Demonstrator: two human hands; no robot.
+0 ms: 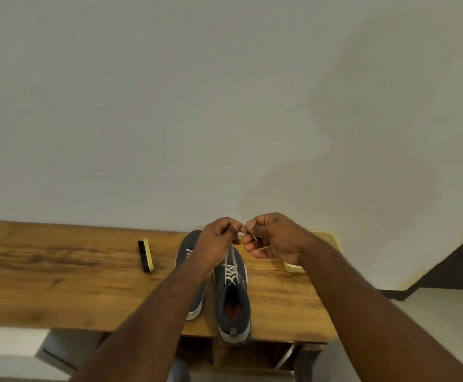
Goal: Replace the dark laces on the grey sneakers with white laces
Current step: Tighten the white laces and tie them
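Above the wooden desk (59, 285), the left hand (218, 235) and right hand (273, 235) each pinch an end of the white lace (229, 267), threaded through the right grey sneaker (231, 299); the left sneaker (185, 249) stands just beside it, a shoe brush (145, 255) nearby

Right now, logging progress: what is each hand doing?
Left hand: fingers curled, pinching the white lace of the grey sneaker.
Right hand: fingers curled, pinching the lace's thin end.
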